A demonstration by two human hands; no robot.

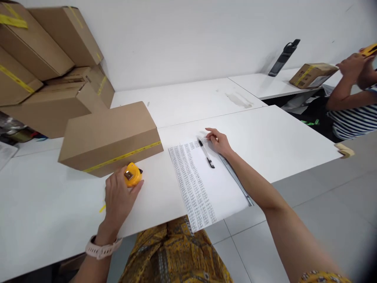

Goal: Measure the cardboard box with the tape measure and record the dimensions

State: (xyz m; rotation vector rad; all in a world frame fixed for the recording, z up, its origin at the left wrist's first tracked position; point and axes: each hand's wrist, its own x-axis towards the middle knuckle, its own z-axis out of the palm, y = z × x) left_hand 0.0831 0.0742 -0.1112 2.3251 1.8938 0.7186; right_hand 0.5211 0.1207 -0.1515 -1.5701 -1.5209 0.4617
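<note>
My left hand (pixel 119 192), a watch on its wrist, is closed around a yellow tape measure (pixel 134 175) on the white table, just in front of a long cardboard box (pixel 112 129) banded with yellow tape. My right hand (pixel 219 142) hovers or rests at the top edge of a sheet of paper (pixel 224 196); its fingers are loosely bent and apart, with nothing seen in them. Beside those fingers a black-capped clear pen (pixel 206 154) lies on the sheet. A grey metal ruler-like strip (pixel 237 181) runs under my right forearm along the paper's right side. Rows of small writing fill the sheet's left part.
Several cardboard boxes (pixel 38 39) are stacked at the back left against the wall. On the right, a dark bottle (pixel 284 58) and a small taped box (pixel 312 75) stand on another table (pixel 268 84). A person in a striped shirt (pixel 355 114) holds something yellow there.
</note>
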